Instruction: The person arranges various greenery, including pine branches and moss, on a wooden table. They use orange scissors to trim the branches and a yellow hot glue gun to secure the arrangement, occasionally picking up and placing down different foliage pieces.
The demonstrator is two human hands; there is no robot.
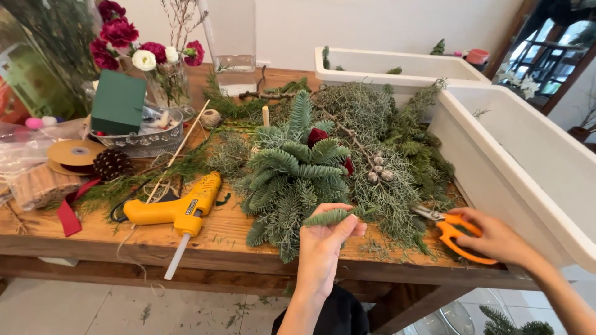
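Left hand: at 6 o'clock of the view, fingers pinching a short fir sprig, tip pointing toward 9 o'clock, held just before the near edge of the arrangement.
Right hand: at 4 o'clock, closed round the orange handles of the snips; blades toward 9 o'clock, nearly shut, touching the loose greens.
Sprig: already cut short, clear of the tabletop, not yet set into anything.
Arrangement: at centre, a dense fan of fir tips spreading toward 6 o'clock, red blooms tucked in at its 12 o'clock; looks well built up, near rim seemingly unfinished.
Loose greens: heaped from 12 to 3 o'clock of the arrangement, grey-green cedar and juniper with small pale cones; plenty uncut.
Glue gun: yellow, lying at 9 o'clock of the arrangement, nozzle toward 6 o'clock, untouched by either hand.
Candle: a thin pale stick upright at 11 o'clock of the arrangement.
Foam block: green, at 10 o'clock in a silver dish, bare.
Ribbon, pine cone, twine ball: at 9 to 10 o'clock, unused as far as shown.
Flowers: red and white, in a vase at 11 o'clock, mostly uncut.
Tubs: two white ones at 1 to 3 o'clock, nearly bare inside.
Judgement: greenery base largely laid; trimming, filling and trimmings apparently left.
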